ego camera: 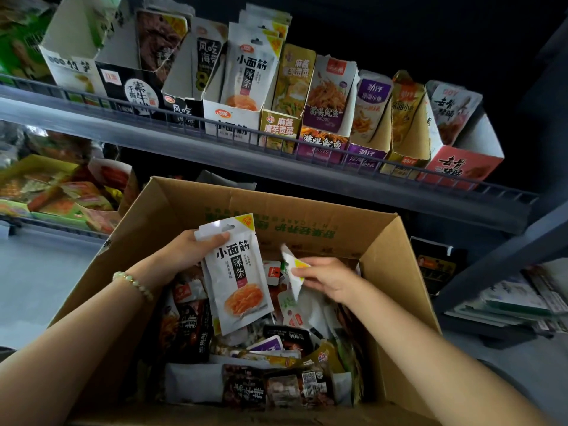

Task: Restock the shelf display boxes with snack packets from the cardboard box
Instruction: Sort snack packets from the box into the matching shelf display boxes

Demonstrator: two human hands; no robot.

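Note:
An open cardboard box (396, 259) full of mixed snack packets sits in front of me below the shelf. My left hand (196, 250) grips the top of a white snack packet (236, 281) with an orange food picture, held upright above the box. My right hand (325, 278) pinches a second white packet (293, 269) seen edge-on, just over the pile. On the shelf above, a white display box (233, 121) holds matching white packets, in a row with several other display boxes.
A wire rail (307, 146) runs along the shelf's front edge. A pink display box (464, 161) stands at the row's right end. A lower shelf at left holds loose orange and green packets (61, 192). Stacked papers (516, 299) lie at right.

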